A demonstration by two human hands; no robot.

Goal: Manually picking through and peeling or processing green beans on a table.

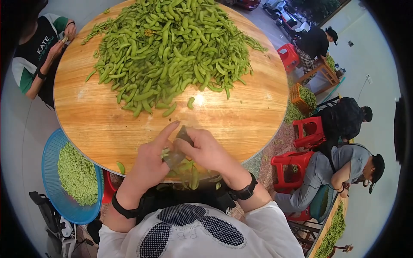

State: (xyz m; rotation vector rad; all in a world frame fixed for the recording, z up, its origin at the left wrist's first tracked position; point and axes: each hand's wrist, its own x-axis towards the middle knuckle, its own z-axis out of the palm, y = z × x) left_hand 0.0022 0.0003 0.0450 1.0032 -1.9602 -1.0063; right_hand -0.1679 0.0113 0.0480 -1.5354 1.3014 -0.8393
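Observation:
At the near edge of a round wooden table [96, 116], my left hand [151, 159] has its index finger stretched out and a few pale green beans by its curled fingers. My right hand [206, 148] is beside it, thumb and fingers pinched on a dark, blurred item [182, 133] that I cannot identify. A greyish blur covers the space between my hands. Green pods [193, 177] lie below them at the table edge. Beyond my hands rises a large heap of green soybean pods [167, 54], with a loose pod [191, 102] in front of it.
A blue plastic basket [48, 167] of shelled beans [77, 175] stands at lower left. A person [38, 58] sits at upper left, hands by the table. Several people are at the right, near red plastic stools [292, 167], an orange crate [298, 98] and another pod-covered table [322, 230].

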